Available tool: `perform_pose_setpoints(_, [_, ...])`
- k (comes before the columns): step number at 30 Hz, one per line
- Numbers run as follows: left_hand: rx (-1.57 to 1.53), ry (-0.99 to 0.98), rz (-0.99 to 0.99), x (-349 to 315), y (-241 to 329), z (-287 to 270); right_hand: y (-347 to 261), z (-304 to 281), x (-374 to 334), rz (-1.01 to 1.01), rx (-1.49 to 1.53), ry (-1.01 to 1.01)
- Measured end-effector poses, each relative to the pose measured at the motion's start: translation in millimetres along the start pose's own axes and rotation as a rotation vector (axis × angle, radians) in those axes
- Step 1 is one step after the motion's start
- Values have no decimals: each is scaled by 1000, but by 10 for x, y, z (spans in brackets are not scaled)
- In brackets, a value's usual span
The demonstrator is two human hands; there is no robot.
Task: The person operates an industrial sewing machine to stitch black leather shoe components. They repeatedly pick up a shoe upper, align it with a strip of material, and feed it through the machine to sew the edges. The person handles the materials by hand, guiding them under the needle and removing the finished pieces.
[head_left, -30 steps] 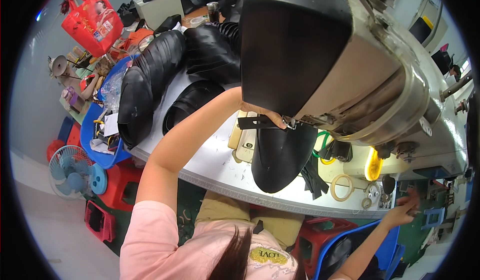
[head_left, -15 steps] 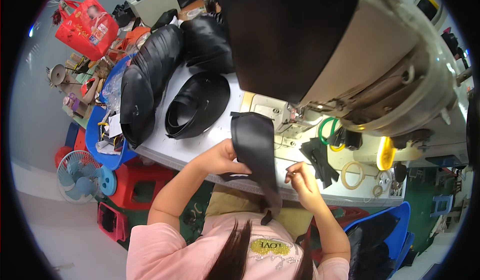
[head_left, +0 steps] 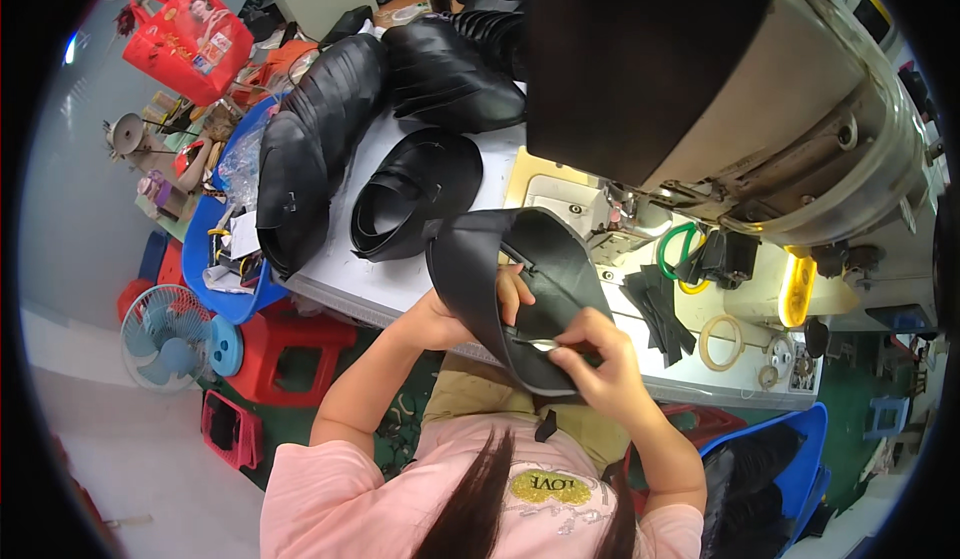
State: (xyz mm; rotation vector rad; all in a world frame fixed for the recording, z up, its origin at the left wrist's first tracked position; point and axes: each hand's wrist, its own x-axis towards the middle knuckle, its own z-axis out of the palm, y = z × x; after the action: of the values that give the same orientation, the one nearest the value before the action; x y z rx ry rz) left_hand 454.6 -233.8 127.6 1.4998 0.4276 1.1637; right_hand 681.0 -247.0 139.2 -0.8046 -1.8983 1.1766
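A black leather piece (head_left: pixel 475 259), curved like a shoe upper, is held up in front of my body at the table's near edge. My left hand (head_left: pixel 438 321) grips its left side, with the fingers curled into the opened fold. My right hand (head_left: pixel 605 361) is closed in a pinch at the inner face near its lower edge. A small pale, shiny thing (head_left: pixel 543 345) shows at those fingertips, too small to name. Another looped black leather piece (head_left: pixel 440 184) lies on the white table (head_left: pixel 385 284), beyond my left hand.
Overlapping stacks of black leather pieces (head_left: pixel 335 99) fill the table's far left. A sewing machine (head_left: pixel 740 109) overhangs the right side. Near its base lie black strips (head_left: pixel 658 314) and a tape ring (head_left: pixel 720 342). Blue bins (head_left: pixel 235 304) stand at both sides; a red stool (head_left: pixel 290 354) is at left.
The black leather piece has been turned and spread, so its inner face now shows. My right hand has come from beside it to its inner face. The view has shifted slightly.
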Motion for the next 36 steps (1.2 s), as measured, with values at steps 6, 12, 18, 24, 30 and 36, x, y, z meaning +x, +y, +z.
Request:
perform_pose_setpoints(6, [-439,474,-103,-160,63,-17,83,-229,-100,-133,76,444])
perform_pose_setpoints(12, [-573,352,-611,-613,-298,74,198,-313,61,-24,104,618])
perform_pose_setpoints(18, [22,139,-739,-478,-68,535,248,-309,255,-200,-291,678])
perform_pose_setpoints(24, [-430,744,-245,-442,-26,660,27,-33,-57,-170,-168,440])
perform_pose_setpoints(30, [-509,803,-198,-270,-124,767,20,311,-162,185,249,287])
perform_pose_setpoints(36, [-528,732,-221,-333,-260,789,12,317,-109,316,412,384])
